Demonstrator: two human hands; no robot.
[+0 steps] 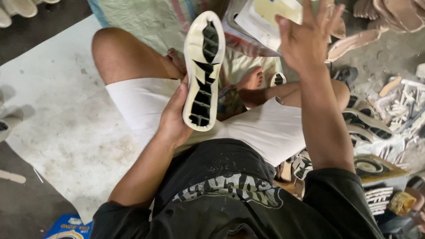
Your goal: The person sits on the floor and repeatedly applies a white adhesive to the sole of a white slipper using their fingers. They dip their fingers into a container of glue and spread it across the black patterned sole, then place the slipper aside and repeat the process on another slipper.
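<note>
The left hand (pixel 175 116) grips a white shoe sole (pixel 203 71) by its lower edge, fingers closed behind it. The right hand (pixel 307 37) hovers apart, fingers spread, holding nothing. Risk: the one-edge grip is shallow, so the sole may pivot and drop onto the lap.

Count by kind, as visible:

- Hands: 2, the left hand (pixel 175 116) and the right hand (pixel 305 37).
- Shoe sole held upright, white with black ribbed cavities (pixel 203 71): 1.
- Like soles stacked on the floor at right (pixel 367 121): at least 3; the stack runs partly out of sight.
- Tan insoles at the top right (pixel 389 15): several, overlapping, exact number not determinable.
- Blue packet at the lower left (pixel 68 226): 1.
- Bare feet (pixel 252 79): 2.
</note>
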